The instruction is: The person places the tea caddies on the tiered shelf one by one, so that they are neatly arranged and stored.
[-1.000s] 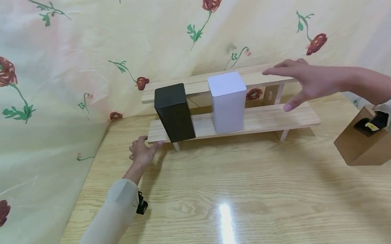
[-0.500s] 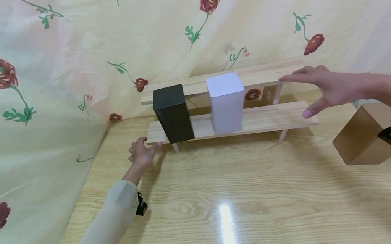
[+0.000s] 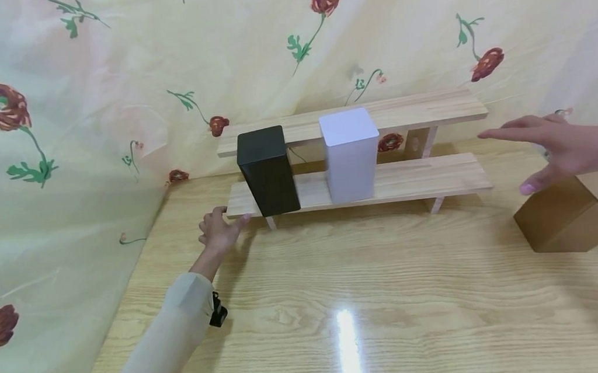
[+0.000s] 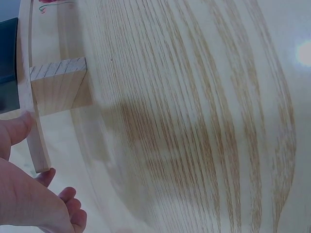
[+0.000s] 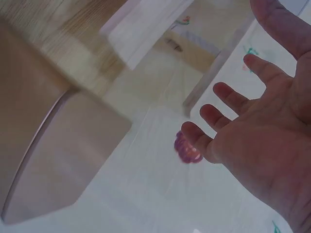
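A two-tier wooden shelf (image 3: 430, 175) stands against the back. At the left end of its lower board, my left hand (image 3: 217, 231) grips the wood, thumb on the board (image 4: 35, 141) and a finger at its end in the left wrist view. A black box (image 3: 270, 174) and a white box (image 3: 351, 162) stand upright on the lower board, both taller than the upper one. Off the shelf's right end, my right hand (image 3: 564, 141) hovers with fingers spread, holding nothing. It overlaps the top of a brown box (image 3: 559, 216) in the head view; the right wrist view shows its open palm.
The wood-grain table (image 3: 297, 292) spreads in front of the shelf, with a bright light reflection near the middle. Flower-printed sheeting (image 3: 246, 50) covers the back and the left side. The brown box stands by the table's right edge.
My right hand has moved right and a little down, from over the shelf's right end to beside it. My left hand keeps its hold on the board, and the boxes have not moved.
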Demonstrator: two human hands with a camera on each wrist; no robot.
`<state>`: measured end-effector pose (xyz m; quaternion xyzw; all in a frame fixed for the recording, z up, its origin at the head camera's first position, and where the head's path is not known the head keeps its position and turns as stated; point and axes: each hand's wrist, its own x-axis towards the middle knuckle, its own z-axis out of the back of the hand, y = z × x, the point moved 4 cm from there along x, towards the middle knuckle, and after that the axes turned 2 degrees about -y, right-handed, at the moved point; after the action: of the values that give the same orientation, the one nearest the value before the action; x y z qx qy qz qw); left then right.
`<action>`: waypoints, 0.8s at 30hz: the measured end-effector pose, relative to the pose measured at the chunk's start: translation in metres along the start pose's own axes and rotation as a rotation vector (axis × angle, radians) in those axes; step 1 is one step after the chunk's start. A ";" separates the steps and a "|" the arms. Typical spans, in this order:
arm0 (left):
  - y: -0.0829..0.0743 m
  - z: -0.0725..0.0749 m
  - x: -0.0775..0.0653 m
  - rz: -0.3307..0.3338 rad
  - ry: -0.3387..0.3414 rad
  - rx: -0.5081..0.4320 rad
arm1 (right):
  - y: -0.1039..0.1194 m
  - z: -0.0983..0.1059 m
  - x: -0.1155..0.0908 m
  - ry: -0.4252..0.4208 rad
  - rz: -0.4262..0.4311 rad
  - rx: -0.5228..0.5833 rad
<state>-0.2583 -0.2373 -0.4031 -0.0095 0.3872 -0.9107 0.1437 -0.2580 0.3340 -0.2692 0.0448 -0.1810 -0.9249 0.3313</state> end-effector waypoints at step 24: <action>-0.002 0.000 -0.001 0.011 0.010 0.009 | -0.129 -0.030 -0.087 -0.089 -0.089 -0.097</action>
<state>-0.2576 -0.2360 -0.4016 -0.0020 0.3838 -0.9117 0.1465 -0.2612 0.4715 -0.3473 -0.0045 -0.1484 -0.9474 0.2834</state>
